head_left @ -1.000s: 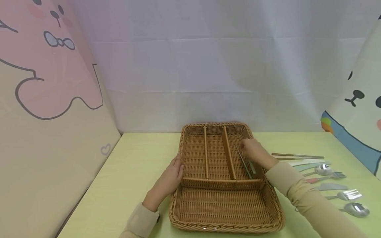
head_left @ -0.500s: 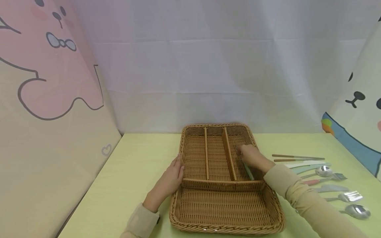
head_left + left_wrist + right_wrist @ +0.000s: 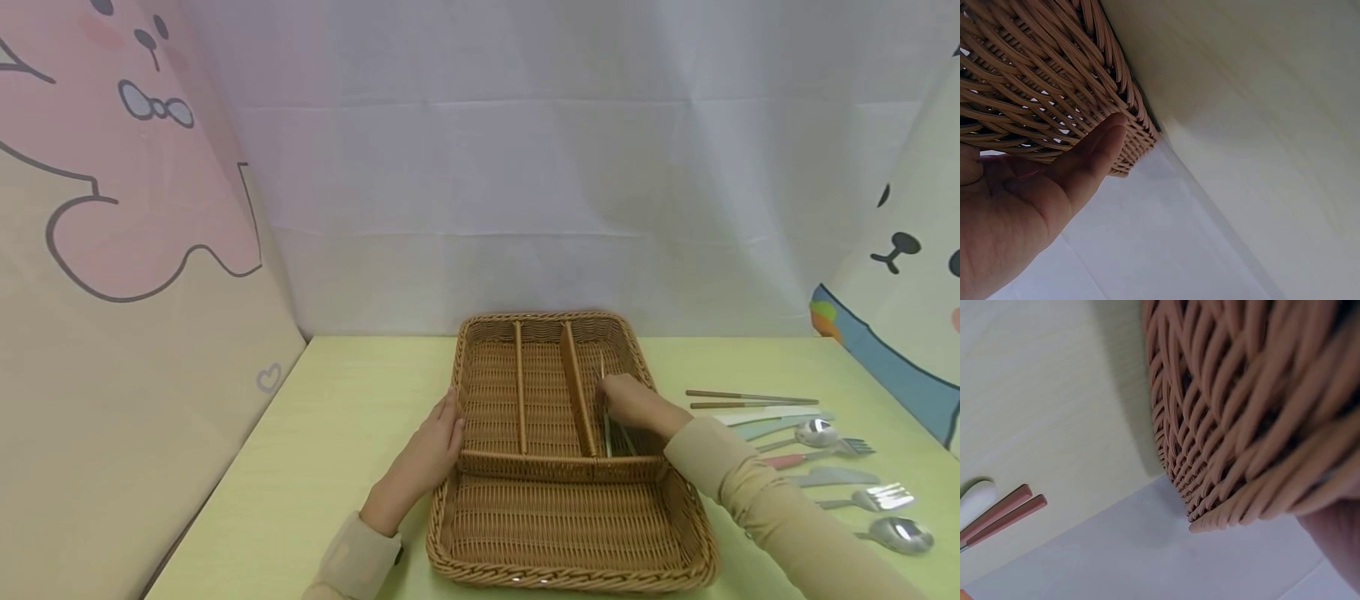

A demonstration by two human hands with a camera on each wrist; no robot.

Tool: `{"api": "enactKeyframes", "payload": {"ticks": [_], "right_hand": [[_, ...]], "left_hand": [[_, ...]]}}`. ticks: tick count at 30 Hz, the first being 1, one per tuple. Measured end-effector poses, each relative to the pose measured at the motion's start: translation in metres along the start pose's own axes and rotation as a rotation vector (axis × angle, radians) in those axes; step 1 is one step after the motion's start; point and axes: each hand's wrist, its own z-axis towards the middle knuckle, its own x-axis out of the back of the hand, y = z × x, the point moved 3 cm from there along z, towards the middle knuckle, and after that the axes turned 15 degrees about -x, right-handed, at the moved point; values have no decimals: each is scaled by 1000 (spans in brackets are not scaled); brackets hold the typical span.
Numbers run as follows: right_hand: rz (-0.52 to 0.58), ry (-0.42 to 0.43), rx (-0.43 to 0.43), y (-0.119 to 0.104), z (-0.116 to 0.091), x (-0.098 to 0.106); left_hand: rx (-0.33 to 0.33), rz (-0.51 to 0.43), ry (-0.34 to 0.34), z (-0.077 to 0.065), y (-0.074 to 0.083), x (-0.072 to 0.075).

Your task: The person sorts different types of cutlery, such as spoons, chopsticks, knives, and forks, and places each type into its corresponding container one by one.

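A brown wicker cutlery basket (image 3: 577, 575) with several compartments stands on the table. My left hand (image 3: 422, 454) lies against its left outer wall with fingers stretched; in the left wrist view the fingers (image 3: 1100, 150) touch the weave. My right hand (image 3: 633, 402) reaches over the right rim into the back right compartment. Its fingers pinch a thin chopstick with a pale green handle (image 3: 607, 435), whose narrow end points toward the back. A second green chopstick (image 3: 627, 439) lies slanted beside it, partly hidden by the hand. In the right wrist view, the rim hides most of the hand.
Right of the basket lie two brown-handled chopsticks (image 3: 750, 395), a red-handled fork (image 3: 787, 461), a knife (image 3: 836, 476), a silver fork (image 3: 877, 497), a large spoon (image 3: 900, 534) and other cutlery. A white curtain (image 3: 480, 208) hangs behind the table.
My right hand has shifted slightly left and forward within the compartment. One green chopstick has turned from slanted to nearly straight along the divider. The left hand stays in place.
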Motion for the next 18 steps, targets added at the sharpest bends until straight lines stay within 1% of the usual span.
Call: {"api": "enactKeyframes", "payload": {"ticks": [4,9,13,18], "right_hand": [[3,-50,31,0,0,-3],[-10,-116,41,2,1,-7],[-33,-141,58,1,1,-8],[-57,-158,59,1,0,-8]], "left_hand": [[2,-3,-2,0,0,0],[-3,-4,-3,0,1,1],[1,-8,-1,0,1,1],[-9,-4,3,1,1,1]]}}
